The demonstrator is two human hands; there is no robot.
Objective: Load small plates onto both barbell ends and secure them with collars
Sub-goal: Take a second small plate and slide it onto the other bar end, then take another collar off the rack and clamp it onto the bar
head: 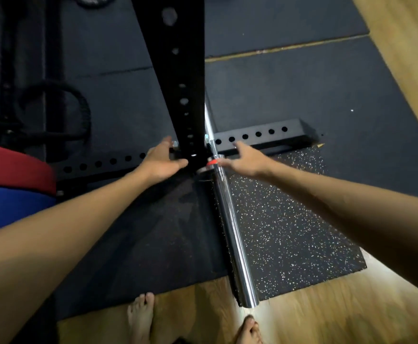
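Far left there's a stack of big plates, a red one [17,167] sitting on top of a blue one [12,209], right next to the rack's base bar [98,163] with its row of holes. A loop of thick black rope [79,105] lies on the dark floor mats [302,83] behind that.

Left hand [162,161] is stretched out to the black rack post [178,70], fingers straight and relaxed, fingertips up against the foot of the post. It isn't curled round anything and holds nothing.

Just right of the post is the barbell [230,219]. The shiny sleeve runs from down near the feet up toward the rack, bare chrome along the whole visible length. There's a small red ring [212,162] around it near the inner shoulder, right by the post; too blurry to say what it is.

Right hand [246,160] is spread wide, fingers apart, just beside that red ring and over the speckled mat [289,219]. I can't tell whether it actually touches the bar.

Bare feet [141,316] stand on the wood floor [339,314] at the bottom, either side of the sleeve's end.
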